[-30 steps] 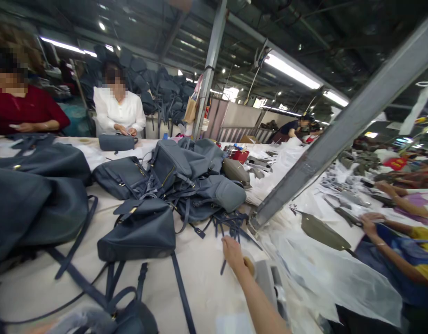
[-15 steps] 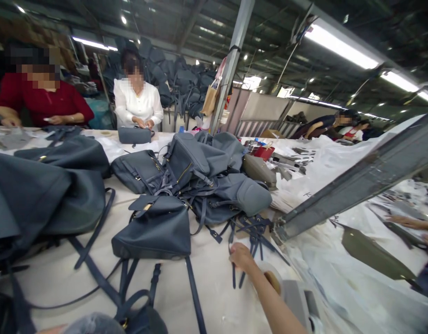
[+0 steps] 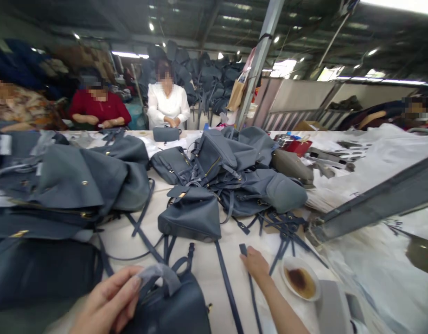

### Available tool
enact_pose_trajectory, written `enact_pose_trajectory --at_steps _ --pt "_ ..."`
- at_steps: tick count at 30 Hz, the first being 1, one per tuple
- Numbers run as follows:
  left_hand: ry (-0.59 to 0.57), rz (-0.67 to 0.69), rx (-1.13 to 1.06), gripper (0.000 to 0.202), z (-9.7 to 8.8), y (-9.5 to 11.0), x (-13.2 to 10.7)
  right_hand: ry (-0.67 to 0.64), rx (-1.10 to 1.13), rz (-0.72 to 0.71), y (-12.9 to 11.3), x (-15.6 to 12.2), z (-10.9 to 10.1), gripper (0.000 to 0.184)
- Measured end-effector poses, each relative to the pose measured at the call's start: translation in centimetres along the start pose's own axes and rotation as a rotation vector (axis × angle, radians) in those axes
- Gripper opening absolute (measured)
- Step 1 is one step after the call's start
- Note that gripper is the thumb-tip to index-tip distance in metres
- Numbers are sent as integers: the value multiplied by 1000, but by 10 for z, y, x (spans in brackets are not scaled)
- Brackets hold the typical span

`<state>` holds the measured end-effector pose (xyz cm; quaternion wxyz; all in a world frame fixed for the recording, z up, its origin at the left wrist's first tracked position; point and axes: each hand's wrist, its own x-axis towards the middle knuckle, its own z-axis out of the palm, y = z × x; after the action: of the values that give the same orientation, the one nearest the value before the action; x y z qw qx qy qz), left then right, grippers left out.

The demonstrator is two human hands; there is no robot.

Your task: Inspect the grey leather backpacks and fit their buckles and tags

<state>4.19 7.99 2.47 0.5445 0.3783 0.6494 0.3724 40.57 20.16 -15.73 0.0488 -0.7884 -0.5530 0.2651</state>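
My left hand [image 3: 107, 302] is at the bottom left, its fingers pinched on a wad of thin grey wrapping [image 3: 158, 274] on top of a dark blue bag [image 3: 172, 308] in front of me. My right hand [image 3: 256, 263] reaches forward onto the pale table [image 3: 207, 260], fingers closed on a loose dark blue strap [image 3: 248, 278] that runs back toward me. A bundle of further straps [image 3: 285, 227] lies just beyond and to the right of that hand.
A heap of dark blue backpacks [image 3: 231, 171] fills the table's middle, and more bags [image 3: 60, 195] pile up at left. A tape roll [image 3: 300, 282] lies right of my hand. A grey metal beam [image 3: 373, 199] slants over white plastic sheeting [image 3: 370, 273]. Other people sit across the table.
The view has swung left and down. My left hand came into view holding the wrapping on the near bag. My right hand slid left from the strap bundle, drawing one strap along.
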Motion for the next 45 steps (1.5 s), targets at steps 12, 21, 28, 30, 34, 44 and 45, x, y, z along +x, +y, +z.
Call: enact_pose_trajectory --at_steps 12,21,28,30,34,44,45 --pt "-75 171 -38 30 5 32 -30 -786 975 -195 -68 -180 -54 51" --pt "179 280 15 33 20 1 -36 -509 1247 -311 -192 -246 -13 43" --pt "374 639 378 20 21 17 -42 -614 1201 -301 -170 -238 -20 50" --pt "409 744 506 25 29 15 -57 -650 1117 -290 -159 -234 -20 49" --pt "225 781 447 29 49 -7 -78 -680 1172 -393 -154 -227 -19 39" --pt "252 498 -23 15 44 -14 -61 -737 919 -437 -141 -229 -40 30" --pt "245 471 -63 13 44 -15 -60 -734 923 -463 -141 -229 -40 25"
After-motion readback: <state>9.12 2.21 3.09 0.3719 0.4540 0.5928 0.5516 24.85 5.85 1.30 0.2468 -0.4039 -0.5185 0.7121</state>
